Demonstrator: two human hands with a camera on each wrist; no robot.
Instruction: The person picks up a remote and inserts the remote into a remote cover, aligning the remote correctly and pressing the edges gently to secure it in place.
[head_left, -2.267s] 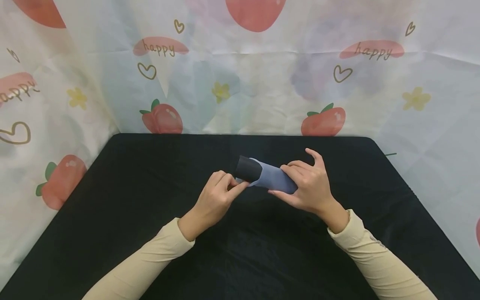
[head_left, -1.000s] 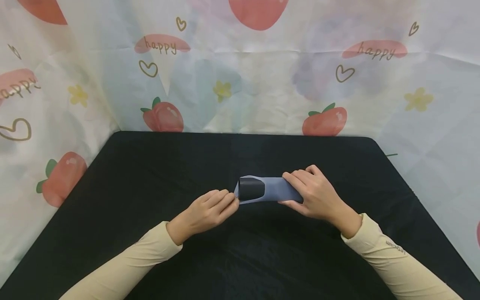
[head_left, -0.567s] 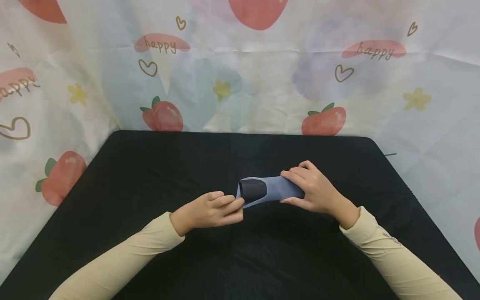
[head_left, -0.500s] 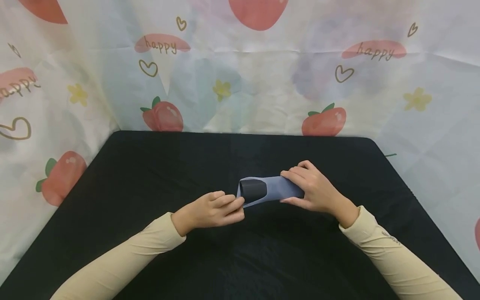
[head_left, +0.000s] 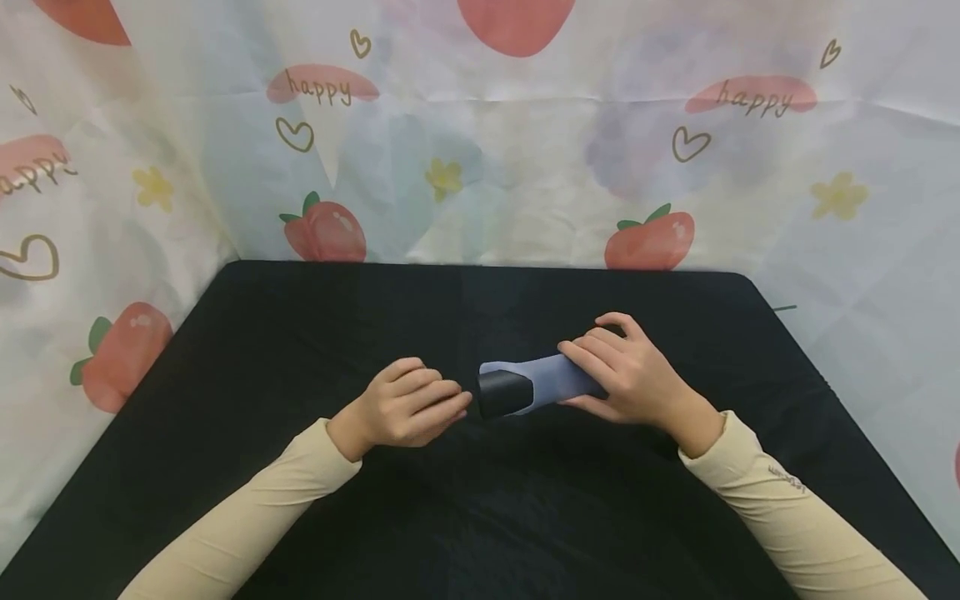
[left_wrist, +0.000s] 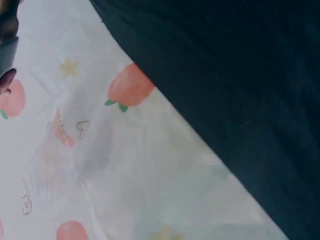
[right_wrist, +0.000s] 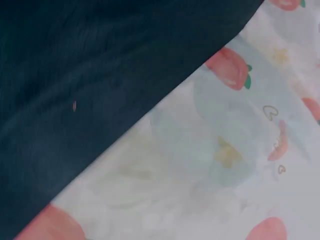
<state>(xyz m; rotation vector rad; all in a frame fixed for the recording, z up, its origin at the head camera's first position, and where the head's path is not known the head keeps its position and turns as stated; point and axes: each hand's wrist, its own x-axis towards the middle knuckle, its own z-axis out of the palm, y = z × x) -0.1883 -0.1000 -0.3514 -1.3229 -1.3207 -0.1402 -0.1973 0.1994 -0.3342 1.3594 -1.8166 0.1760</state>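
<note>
My right hand (head_left: 626, 375) grips the right end of a blue-grey sleeve-like cover (head_left: 558, 379), thumb below and fingers above. Out of the cover's left end shows a black cylinder (head_left: 504, 393), lying roughly level and tilted slightly down to the left. Its exact kind cannot be told. My left hand (head_left: 405, 404) is just left of the black end, apart from it by a small gap, with fingers loosely bent and nothing visible in them. In the left wrist view, a fingertip (left_wrist: 7, 80) and a grey piece show at the left edge. The right wrist view shows neither hand.
A black-covered table (head_left: 465, 517) lies under both hands. Behind it and along its sides hangs a pale curtain (head_left: 517, 167) printed with fruit, hearts and flowers. The table's far edge is well beyond the hands.
My left hand has let go of the cover's left edge and drawn back slightly left. The cover's opening no longer stretches past the black end. My right hand keeps its grip.
</note>
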